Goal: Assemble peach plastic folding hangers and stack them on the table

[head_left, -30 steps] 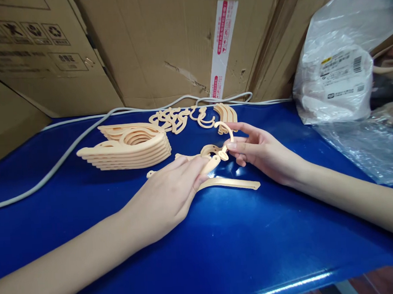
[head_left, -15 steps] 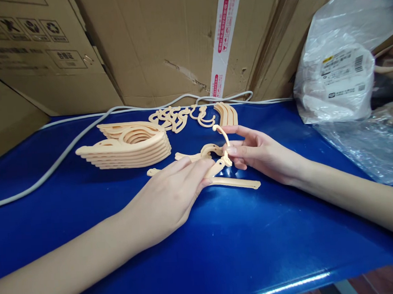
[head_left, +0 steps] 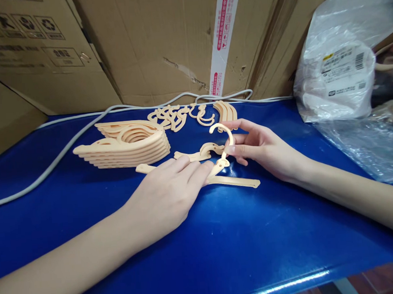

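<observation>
A peach plastic folding hanger [head_left: 233, 181] lies in pieces on the blue table [head_left: 222, 247] between my hands. My left hand [head_left: 168, 195] rests palm down on its left arm, fingers pressed on the plastic near the joint. My right hand [head_left: 263, 149] pinches the stem of the small hook [head_left: 222, 130] between thumb and fingers and holds it upright over the hanger's centre joint. A second hanger arm [head_left: 197, 155] lies just behind the joint.
A stack of folded peach hangers [head_left: 126, 147] sits to the left. Loose hooks [head_left: 176, 116] and curved arms [head_left: 226, 111] lie at the back by a grey cable [head_left: 66, 146]. Cardboard boxes [head_left: 163, 42] wall the rear. Plastic bags [head_left: 338, 76] fill the right side.
The hook in my right hand has swung from tilted to more upright above the joint. My left hand has slid slightly left and flattened on the hanger arm.
</observation>
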Demonstrator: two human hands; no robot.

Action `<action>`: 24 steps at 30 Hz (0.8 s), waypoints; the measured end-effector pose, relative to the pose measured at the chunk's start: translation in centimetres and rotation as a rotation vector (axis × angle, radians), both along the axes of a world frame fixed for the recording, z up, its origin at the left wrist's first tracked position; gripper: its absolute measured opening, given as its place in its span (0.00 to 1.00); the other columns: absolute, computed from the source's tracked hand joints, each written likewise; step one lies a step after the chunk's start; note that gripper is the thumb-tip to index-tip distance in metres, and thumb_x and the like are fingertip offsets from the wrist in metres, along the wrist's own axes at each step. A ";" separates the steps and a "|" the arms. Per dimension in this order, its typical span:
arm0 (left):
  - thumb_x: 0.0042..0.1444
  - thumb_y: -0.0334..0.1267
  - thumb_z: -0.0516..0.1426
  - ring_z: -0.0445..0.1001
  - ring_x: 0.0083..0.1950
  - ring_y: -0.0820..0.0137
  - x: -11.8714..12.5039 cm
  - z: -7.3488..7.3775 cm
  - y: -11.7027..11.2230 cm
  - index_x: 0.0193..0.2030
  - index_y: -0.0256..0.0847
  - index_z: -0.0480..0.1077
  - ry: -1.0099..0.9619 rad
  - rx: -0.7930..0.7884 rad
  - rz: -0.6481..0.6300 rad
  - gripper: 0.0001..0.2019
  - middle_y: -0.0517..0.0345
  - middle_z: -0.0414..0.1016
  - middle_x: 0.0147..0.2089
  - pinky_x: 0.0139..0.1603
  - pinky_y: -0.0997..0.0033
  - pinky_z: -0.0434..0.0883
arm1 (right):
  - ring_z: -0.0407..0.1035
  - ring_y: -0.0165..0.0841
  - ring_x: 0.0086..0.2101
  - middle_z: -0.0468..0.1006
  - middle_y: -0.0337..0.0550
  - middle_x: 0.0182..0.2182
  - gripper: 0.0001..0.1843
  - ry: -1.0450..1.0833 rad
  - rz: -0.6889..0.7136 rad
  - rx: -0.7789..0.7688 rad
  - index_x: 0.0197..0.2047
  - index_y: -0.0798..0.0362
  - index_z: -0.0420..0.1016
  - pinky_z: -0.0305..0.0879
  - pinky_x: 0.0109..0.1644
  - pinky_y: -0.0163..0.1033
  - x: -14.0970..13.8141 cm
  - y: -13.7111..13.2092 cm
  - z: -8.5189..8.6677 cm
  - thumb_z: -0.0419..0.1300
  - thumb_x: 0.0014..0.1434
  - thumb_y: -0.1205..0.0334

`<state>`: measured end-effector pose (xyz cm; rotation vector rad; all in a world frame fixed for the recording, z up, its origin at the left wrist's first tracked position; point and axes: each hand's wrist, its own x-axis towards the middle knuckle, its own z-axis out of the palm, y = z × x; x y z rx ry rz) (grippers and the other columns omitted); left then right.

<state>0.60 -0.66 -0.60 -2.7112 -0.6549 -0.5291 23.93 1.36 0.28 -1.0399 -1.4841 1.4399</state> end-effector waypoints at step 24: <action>0.65 0.25 0.46 0.78 0.41 0.57 0.3 -0.5 -0.2 0.51 0.29 0.72 0.024 0.026 0.063 0.16 0.46 0.80 0.42 0.39 0.58 0.75 | 0.69 0.29 0.31 0.76 0.36 0.29 0.28 -0.064 -0.081 0.081 0.57 0.55 0.67 0.63 0.38 0.38 -0.6 -0.4 0.4 0.67 0.53 0.64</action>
